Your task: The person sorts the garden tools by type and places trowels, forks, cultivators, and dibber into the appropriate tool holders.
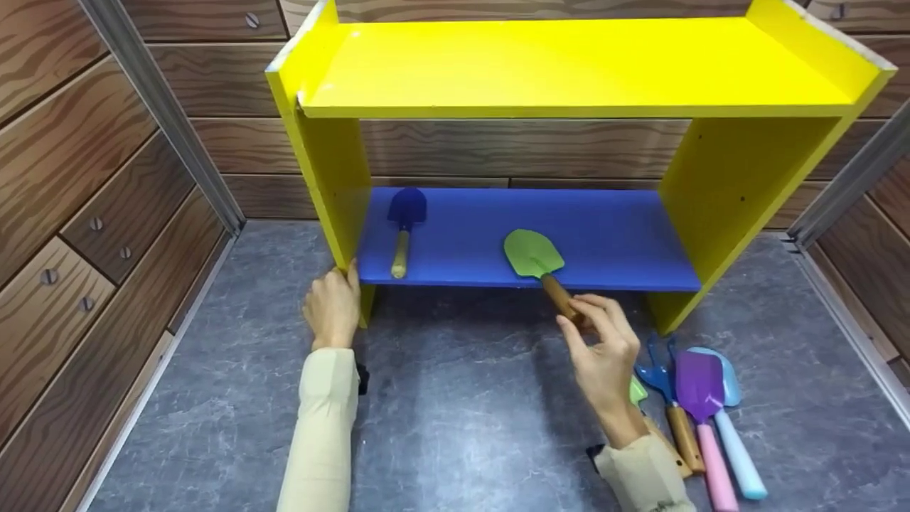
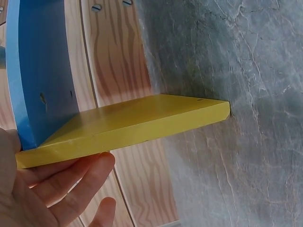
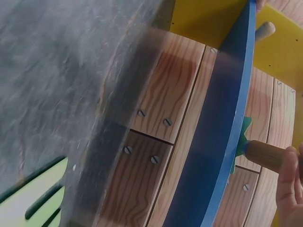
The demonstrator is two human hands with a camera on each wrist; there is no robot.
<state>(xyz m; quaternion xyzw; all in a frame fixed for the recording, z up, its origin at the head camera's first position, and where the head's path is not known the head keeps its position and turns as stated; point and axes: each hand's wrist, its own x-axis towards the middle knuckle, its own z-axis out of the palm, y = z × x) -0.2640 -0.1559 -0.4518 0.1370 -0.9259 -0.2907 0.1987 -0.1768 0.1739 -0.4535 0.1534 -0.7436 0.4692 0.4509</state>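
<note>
My right hand (image 1: 604,352) pinches the wooden handle of a green garden trowel (image 1: 532,253), whose blade lies over the front of the blue shelf (image 1: 604,235). In the right wrist view, that trowel's handle (image 3: 265,155) juts out past the shelf edge, held between thumb and fingers. My left hand (image 1: 332,302) grips the front edge of the yellow side panel, thumb near the shelf's left corner; in the left wrist view its fingers (image 2: 90,177) lie along the panel's outer face. A dark blue trowel (image 1: 407,210) with a pale wooden handle rests on the shelf's left part.
To the right on the grey floor (image 1: 455,441) lie a blue hand fork (image 1: 661,373), a purple scoop (image 1: 700,384) with a pink handle, a light blue tool (image 1: 739,455) and a partly hidden light green tool (image 1: 638,391). The unit's yellow top shelf (image 1: 569,64) overhangs the blue one.
</note>
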